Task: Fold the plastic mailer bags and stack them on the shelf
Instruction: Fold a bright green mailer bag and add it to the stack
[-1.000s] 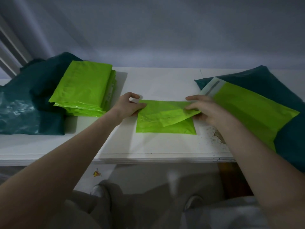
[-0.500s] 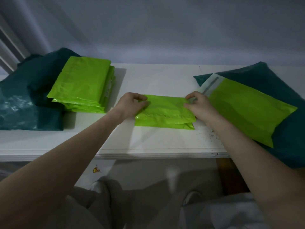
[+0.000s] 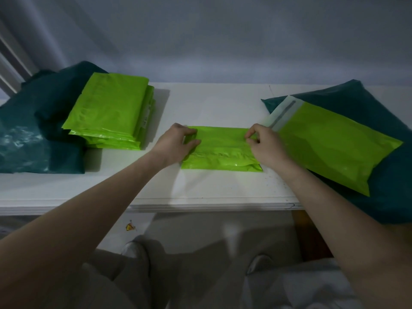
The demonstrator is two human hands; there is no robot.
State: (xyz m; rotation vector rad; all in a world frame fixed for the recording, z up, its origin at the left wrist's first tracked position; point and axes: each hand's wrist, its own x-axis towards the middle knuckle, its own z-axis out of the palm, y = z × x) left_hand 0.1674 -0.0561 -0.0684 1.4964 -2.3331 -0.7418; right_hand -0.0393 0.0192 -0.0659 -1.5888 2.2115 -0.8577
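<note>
A lime-green mailer bag [image 3: 220,150], folded into a small rectangle, lies in the middle of the white shelf [image 3: 200,186]. My left hand [image 3: 176,146] grips its left end with curled fingers. My right hand [image 3: 265,146] pinches its right end near the top fold. A stack of folded green mailers [image 3: 111,114] sits at the left. An unfolded green mailer [image 3: 334,143] with a white adhesive strip lies flat at the right.
Dark teal bags lie under the stack at the left [image 3: 33,134] and under the flat mailer at the right [image 3: 379,186]. A grey wall rises behind the shelf. My legs and shoes show below the shelf's front edge.
The right flap of the green mailer was folded across and laid flat. Both hands now hold the ends of the folded packet, fingers more curled than before.
</note>
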